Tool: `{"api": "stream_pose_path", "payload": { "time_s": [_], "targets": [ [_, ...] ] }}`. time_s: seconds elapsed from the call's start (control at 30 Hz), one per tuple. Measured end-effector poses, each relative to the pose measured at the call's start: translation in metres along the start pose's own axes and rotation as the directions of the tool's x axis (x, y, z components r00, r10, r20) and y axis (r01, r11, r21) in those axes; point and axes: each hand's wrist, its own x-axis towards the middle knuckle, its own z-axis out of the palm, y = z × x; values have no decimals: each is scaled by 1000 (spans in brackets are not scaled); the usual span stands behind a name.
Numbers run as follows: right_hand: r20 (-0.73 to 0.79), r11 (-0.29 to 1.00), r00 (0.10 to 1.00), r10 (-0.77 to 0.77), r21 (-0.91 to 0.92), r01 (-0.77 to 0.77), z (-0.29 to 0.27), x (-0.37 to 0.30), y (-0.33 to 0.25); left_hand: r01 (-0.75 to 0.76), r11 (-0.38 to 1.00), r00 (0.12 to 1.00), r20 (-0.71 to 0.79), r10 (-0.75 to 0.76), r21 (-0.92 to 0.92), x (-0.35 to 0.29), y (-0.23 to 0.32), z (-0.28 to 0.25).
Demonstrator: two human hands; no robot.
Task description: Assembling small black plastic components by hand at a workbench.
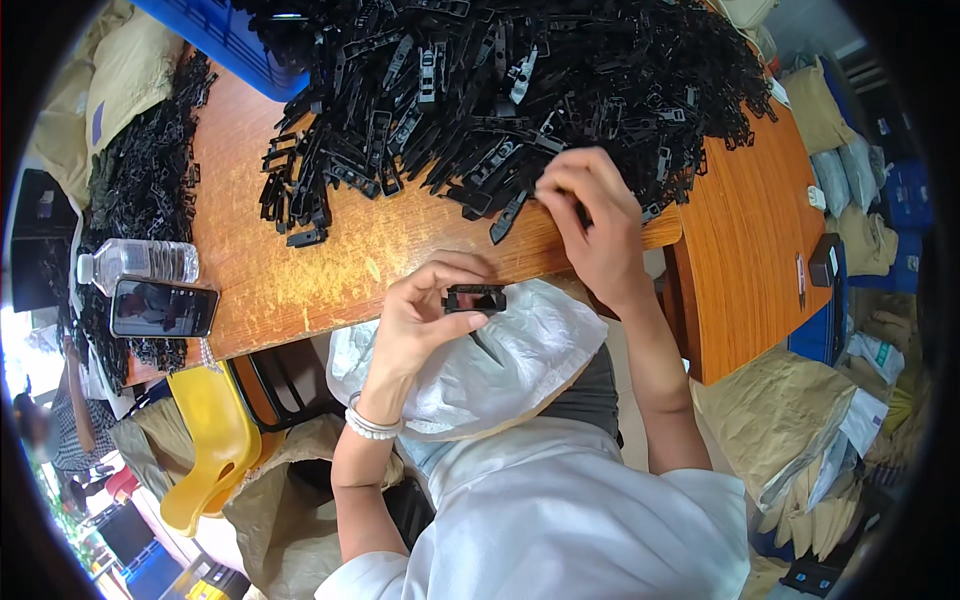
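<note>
My left hand (420, 310) grips a small black plastic frame piece (461, 298) between thumb and fingers, over my lap near the table's front edge. A big heap of similar black plastic parts (470, 100) covers the far half of the table. At the near side of that heap is my right hand (600, 220), raised, with thumb and fingertips pinched together. Whether a part sits in that pinch cannot be made out against the dark heap. Under my hands a white plastic-lined bag (540, 360) lies open across my lap.
A blue plastic basket (225, 40) stands at the far left of the wooden table (270, 275). To the left are a phone (165, 307), a water bottle (150, 260) and another black heap (150, 170). A yellow chair (210, 440) and brown sacks (790, 420) flank me.
</note>
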Motion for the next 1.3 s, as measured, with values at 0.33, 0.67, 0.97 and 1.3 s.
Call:
{"api": "stream_pose_path", "payload": {
  "time_s": [0.33, 0.67, 0.97, 1.3],
  "targets": [
    [286, 910, 935, -208, 407, 77, -16, -28, -39, 353, 778, 906, 397, -147, -519, -3, -2, -9],
    [325, 909, 907, -268, 397, 126, -9, -30, -40, 338, 763, 908, 405, -110, -551, -8, -1, -6],
    [323, 959, 932, -167, 273, 78, -5, -34, -43, 160, 917, 966, 250, -69, -365, -12, 2, -2],
    [203, 996, 975, -89, 4, 91, -4, -48, -49, -280, 870, 957, 41, 288, 406, -15, 2, 13]
  ]
}}
